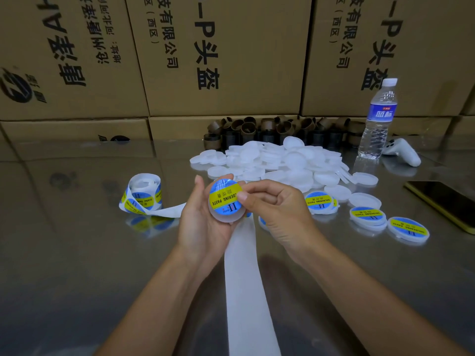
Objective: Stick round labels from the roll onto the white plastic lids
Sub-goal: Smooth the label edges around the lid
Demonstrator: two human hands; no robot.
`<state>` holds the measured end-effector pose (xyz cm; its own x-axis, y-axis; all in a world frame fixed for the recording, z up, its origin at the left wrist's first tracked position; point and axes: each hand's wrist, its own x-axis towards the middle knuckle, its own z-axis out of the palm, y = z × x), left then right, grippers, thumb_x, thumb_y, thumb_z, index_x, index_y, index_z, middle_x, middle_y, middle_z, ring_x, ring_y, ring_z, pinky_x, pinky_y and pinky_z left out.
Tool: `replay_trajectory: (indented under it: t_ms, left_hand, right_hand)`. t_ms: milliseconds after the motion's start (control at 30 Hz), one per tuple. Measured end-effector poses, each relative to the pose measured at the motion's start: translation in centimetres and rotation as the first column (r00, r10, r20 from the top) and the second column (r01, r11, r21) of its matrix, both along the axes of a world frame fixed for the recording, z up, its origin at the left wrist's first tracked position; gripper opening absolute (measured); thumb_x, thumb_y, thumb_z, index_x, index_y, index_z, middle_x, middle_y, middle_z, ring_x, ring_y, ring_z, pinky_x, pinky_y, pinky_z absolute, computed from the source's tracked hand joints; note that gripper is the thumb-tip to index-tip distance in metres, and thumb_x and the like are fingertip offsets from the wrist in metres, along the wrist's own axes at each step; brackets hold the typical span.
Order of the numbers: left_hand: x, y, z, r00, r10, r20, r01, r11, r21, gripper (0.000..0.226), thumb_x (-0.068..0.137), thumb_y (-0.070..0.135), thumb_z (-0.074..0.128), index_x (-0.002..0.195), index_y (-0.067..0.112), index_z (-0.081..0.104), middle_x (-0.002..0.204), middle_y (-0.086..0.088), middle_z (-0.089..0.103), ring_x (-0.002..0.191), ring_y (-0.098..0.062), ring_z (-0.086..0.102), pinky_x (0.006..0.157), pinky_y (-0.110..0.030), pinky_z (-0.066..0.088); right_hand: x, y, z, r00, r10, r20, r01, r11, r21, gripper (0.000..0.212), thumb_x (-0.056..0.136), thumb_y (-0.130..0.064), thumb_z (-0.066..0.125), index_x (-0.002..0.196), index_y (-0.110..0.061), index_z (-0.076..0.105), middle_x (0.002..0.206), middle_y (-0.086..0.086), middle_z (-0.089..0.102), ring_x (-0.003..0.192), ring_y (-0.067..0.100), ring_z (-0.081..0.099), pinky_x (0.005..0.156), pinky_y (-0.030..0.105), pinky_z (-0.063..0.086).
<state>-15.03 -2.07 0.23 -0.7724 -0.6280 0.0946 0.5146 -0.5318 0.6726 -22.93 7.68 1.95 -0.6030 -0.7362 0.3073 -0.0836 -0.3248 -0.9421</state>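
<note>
At the centre of the head view, the left hand [203, 222] cups a white plastic lid [226, 217], fingers curled round its left rim. The right hand [279, 210] pinches the right rim, thumb pressed on the round label [225, 197] and the other fingers curled behind. The label sits toward the lid's upper part and leaves a bare crescent of plastic below, so it may be going on off-centre. Pressing from one edge alone could trap a bubble or crease the glossy film, and the smooth lid could slip in the grip. At the left of the frame the roll [144, 194] stands on the bench [77, 253]. Its slick white backing strip [246, 278] runs under the hands toward the bottom edge, where a forearm could drag it and topple the roll. Behind the hands a pile of lids [277, 160], frosted, flat and round, lies loose, and labelled lids [408, 228] lie at the right. The bench looks like polished metal and mirrors the cardboard cartons [226, 60] stacked behind.
</note>
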Motion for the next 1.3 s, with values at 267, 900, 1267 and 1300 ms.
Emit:
replay_trajectory:
  t_ms: [267, 900, 1267, 1300]
  left_hand:
    - [-0.1, 0.0, 0.0, 1.0, 0.009, 0.029, -0.008, 1.0, -0.025, 0.048, 0.098, 0.044, 0.033, 0.097, 0.008, 0.064, 0.088, -0.011, 0.072, 0.078, -0.018, 0.071, 0.071, -0.028, 0.058]
    - [-0.2, 0.4, -0.3, 0.997, 0.079, 0.017, -0.073, 0.971, -0.227, 0.019, 0.087, 0.004, 0.052, 0.102, 0.011, 0.062, 0.089, -0.005, 0.071, 0.081, -0.015, 0.071, 0.067, -0.023, 0.056]
    - [-0.1, 0.8, -0.1, 0.994, 0.096, 0.055, -0.08, 0.97, -0.23, 0.019, 0.092, 0.001, 0.047, 0.102, 0.009, 0.061, 0.105, -0.017, 0.064, 0.095, -0.028, 0.065, 0.079, -0.029, 0.057]
    - [-0.1, 0.9, 0.0, 0.994, 0.089, 0.062, -0.072, 0.97, -0.233, 0.018, 0.091, 0.002, 0.048, 0.103, 0.009, 0.06, 0.108, -0.019, 0.063, 0.098, -0.029, 0.063, 0.082, -0.03, 0.056]
  right_hand:
    - [-0.3, -0.2, -0.5, 0.998, -0.064, -0.017, 0.065, 0.997, 0.039, 0.01, 0.079, -0.004, 0.072, 0.074, -0.011, 0.069, 0.065, -0.002, 0.07, 0.061, 0.005, 0.063, 0.061, 0.013, 0.048]
    - [-0.4, -0.5, -0.8, 0.997, -0.072, -0.018, 0.073, 0.997, 0.036, 0.012, 0.081, -0.002, 0.07, 0.073, -0.01, 0.069, 0.068, 0.005, 0.07, 0.066, 0.009, 0.066, 0.063, 0.015, 0.05]
    - [0.1, -0.8, -1.2, 0.939, -0.236, -0.252, 0.247, 0.969, 0.013, 0.014, 0.08, -0.008, 0.069, 0.069, -0.016, 0.065, 0.053, -0.009, 0.06, 0.057, 0.003, 0.06, 0.06, 0.016, 0.05]
    - [0.1, -0.9, -1.3, 0.916, -0.274, -0.294, 0.288, 0.957, 0.007, 0.015, 0.08, -0.011, 0.069, 0.068, -0.018, 0.064, 0.052, -0.01, 0.059, 0.055, 0.002, 0.058, 0.057, 0.014, 0.047]
